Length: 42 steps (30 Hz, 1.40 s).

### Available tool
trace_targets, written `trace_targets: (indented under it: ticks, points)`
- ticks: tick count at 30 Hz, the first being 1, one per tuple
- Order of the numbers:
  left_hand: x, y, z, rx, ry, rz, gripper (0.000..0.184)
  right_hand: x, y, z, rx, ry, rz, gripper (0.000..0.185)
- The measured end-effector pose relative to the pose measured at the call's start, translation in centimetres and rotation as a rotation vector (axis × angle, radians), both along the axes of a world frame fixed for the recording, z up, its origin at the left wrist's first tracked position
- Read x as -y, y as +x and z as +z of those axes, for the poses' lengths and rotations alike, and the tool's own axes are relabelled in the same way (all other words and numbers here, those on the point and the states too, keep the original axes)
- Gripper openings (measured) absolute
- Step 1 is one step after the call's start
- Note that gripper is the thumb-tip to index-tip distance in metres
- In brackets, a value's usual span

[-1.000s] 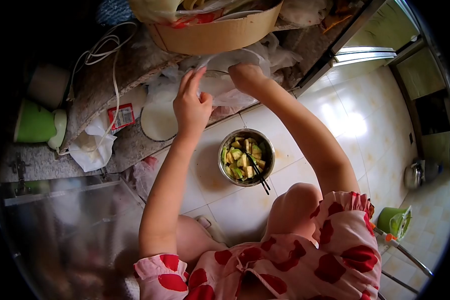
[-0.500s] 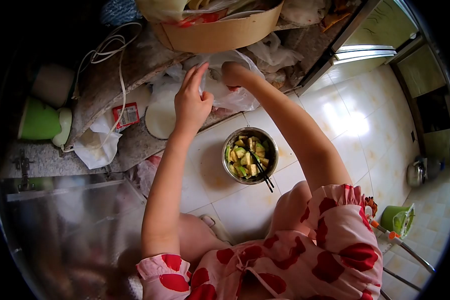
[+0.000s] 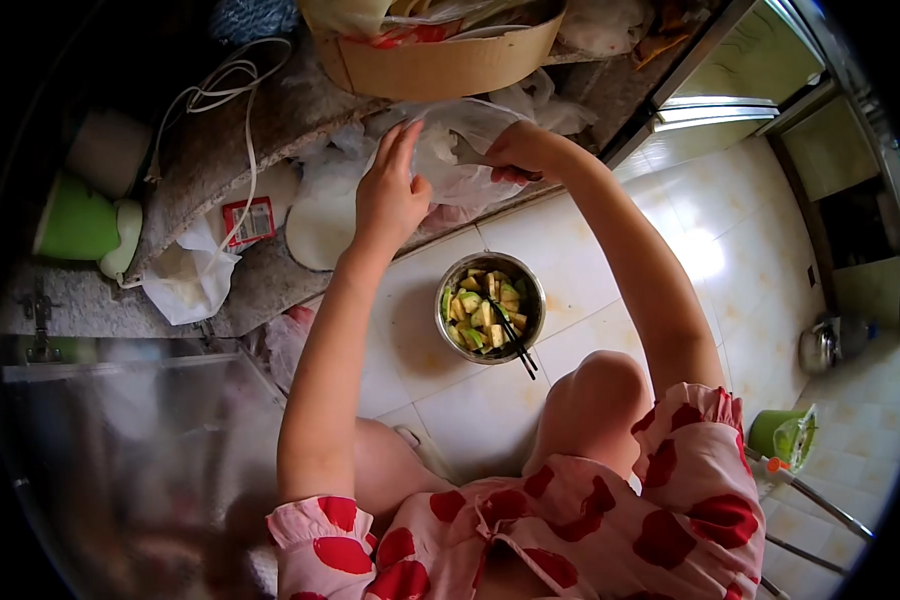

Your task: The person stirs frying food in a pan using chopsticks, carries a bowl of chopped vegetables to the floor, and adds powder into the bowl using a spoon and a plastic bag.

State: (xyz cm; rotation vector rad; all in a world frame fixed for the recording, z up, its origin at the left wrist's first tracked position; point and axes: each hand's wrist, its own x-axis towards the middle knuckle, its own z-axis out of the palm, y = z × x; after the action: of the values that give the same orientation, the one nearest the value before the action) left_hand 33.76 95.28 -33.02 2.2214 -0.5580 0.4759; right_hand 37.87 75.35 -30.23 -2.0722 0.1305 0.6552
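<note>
A clear plastic bag (image 3: 460,180) with whitish contents sits in the low shelf, its mouth spread wide. My left hand (image 3: 392,190) is at the bag's left edge, fingers stretched upward and thumb apart. At the right side of the bag mouth, my right hand (image 3: 532,152) is closed; a small dark end shows beneath its fingers, but what it belongs to is hidden. Below the hands, on the tiled floor, stands a metal bowl (image 3: 440,318) of cut green-skinned vegetable chunks (image 3: 482,312). Black chopsticks (image 3: 515,342) lean in it over the near right rim.
A round wooden box (image 3: 450,68) stands above the bag on the stone shelf. To the left are a white cord (image 3: 251,150), a red packet (image 3: 250,223) and a green container (image 3: 78,220). A green bin (image 3: 775,436) and a kettle (image 3: 822,345) stand right on the tiles.
My right hand has drawn back from inside the bag to its right edge, and its closed fingers now show. My left hand stays nearly in place. The view has shifted slightly.
</note>
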Motion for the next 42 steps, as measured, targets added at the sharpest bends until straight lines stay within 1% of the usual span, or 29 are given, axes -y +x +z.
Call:
trace_targets:
  ticks: [1,3,5,8,11,12,13,14,15,16,18,19,20,22,23,25,26,27,28,29,30,32,35,42]
  points:
    - [0.0,0.0,0.0,0.007,0.013,-0.003,0.055,0.6,-0.2,-0.1,-0.001,-0.005,0.001,0.012]
    - [0.1,0.0,-0.2,0.013,0.024,-0.005,0.055,2.1,-0.8,-0.3,-0.003,0.086,0.057,0.018]
    - [0.1,0.2,-0.5,0.131,0.036,-0.026,0.056,2.8,-2.3,1.1,0.01,0.086,0.082,0.019]
    - [-0.1,0.5,-0.9,0.18,0.072,-0.027,0.056,3.8,-5.3,3.0,0.041,0.087,0.114,0.019]
    - [-0.3,0.6,-1.3,0.135,0.074,-0.004,0.057,4.6,-9.2,4.4,0.028,0.086,0.124,0.018]
    - [-0.4,0.8,-1.7,0.082,0.082,0.016,0.057,4.9,-10.2,4.8,0.026,0.085,0.129,0.019]
    - [-0.6,1.2,-2.3,0.179,0.088,0.013,0.057,5.5,-11.2,4.7,-0.015,0.084,0.118,0.019]
    - [-0.6,1.0,-2.1,0.149,0.067,0.014,0.057,5.9,-12.3,4.2,-0.065,0.084,0.109,0.019]
    - [-0.9,1.2,-2.3,0.237,0.076,-0.006,0.058,6.1,-13.2,3.4,-0.108,0.048,0.106,0.02]
    - [-1.1,0.6,-1.5,0.09,0.059,-0.036,0.052,6.7,-13.9,2.2,-0.129,0.045,0.126,0.02]
    - [-1.1,0.1,-1.9,0.073,0.113,0.04,0.056,7.6,-15.1,-1.3,-0.204,0.082,0.115,0.02]
    - [-1.0,-0.1,-1.2,0.047,0.09,0.03,0.054,7.4,-15.5,-2.8,-0.211,0.014,0.134,0.02]
    - [-1.0,-0.2,-1.0,0.041,0.089,0.037,0.054,7.8,-15.8,-5.3,-0.249,0.014,0.135,0.021]
    - [-1.0,0.1,-1.0,0.074,0.09,0.015,0.053,7.6,-16.1,-9.4,-0.2,-0.051,0.188,0.022]
    - [-1.2,0.1,-0.9,0.135,0.117,0.008,0.053,7.3,-16.4,-10.8,-0.131,-0.114,0.216,0.022]
    - [-1.2,0.1,-1.0,0.096,0.095,0.009,0.053,7.0,-16.7,-13.6,-0.004,-0.251,0.317,0.022]
    - [-1.1,0.1,-1.1,0.059,0.071,0.008,0.053,7.5,-16.8,-15.5,-0.007,-0.25,0.319,0.022]
    - [-1.1,0.0,-1.0,0.055,0.072,0.01,0.053,8.1,-17.0,-17.6,0.365,-0.403,0.491,0.024]
    - [-1.1,-0.1,-0.8,0.031,0.064,0.001,0.053,8.0,-17.2,-17.9,0.742,-0.549,0.654,0.028]
    - [-1.1,-0.1,-0.7,0.007,0.057,-0.009,0.053,8.1,-17.4,-17.9,0.627,-0.606,0.66,0.037]
    - [-1.1,-0.1,-0.9,0.006,0.056,-0.008,0.053,8.1,-17.6,-18.0,0.627,-0.606,0.662,0.037]
    - [-1.1,0.2,-1.1,0.151,0.134,0.017,0.053,8.2,-17.8,-17.9,0.729,-0.629,0.693,0.047]
    - [-1.1,0.1,-0.9,0.074,0.103,-0.009,0.054,8.3,-17.9,-17.3,0.8,-0.63,0.688,0.051]
    - [-1.1,0.3,-1.4,0.107,0.088,-0.012,0.055,8.2,-18.5,-16.7,0.792,-0.597,0.635,0.054]
